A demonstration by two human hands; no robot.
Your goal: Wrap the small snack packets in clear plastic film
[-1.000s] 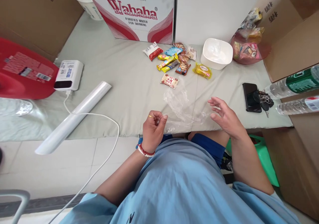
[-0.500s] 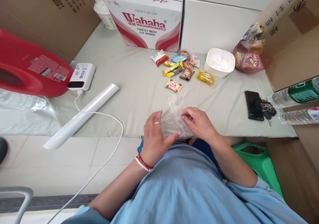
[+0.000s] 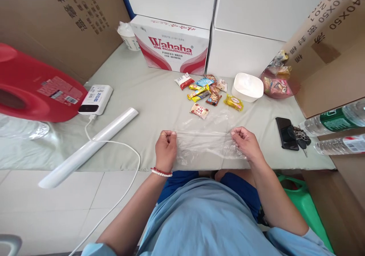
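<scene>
We hold the thin clear plastic bag (image 3: 203, 146) stretched flat above the counter's (image 3: 148, 108) near edge, left hand (image 3: 166, 149) and right hand (image 3: 245, 143) each pinching an upper corner, while the small wrapped snacks (image 3: 205, 92) lie beyond, none bagged yet.

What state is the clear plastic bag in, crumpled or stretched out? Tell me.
Stretched out. The left hand and right hand each pinch one end of the clear plastic bag, pulling its top edge taut between them.

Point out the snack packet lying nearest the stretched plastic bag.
The pale packet with red print, lying apart in front of the snack pile, just beyond the plastic bag.
</scene>
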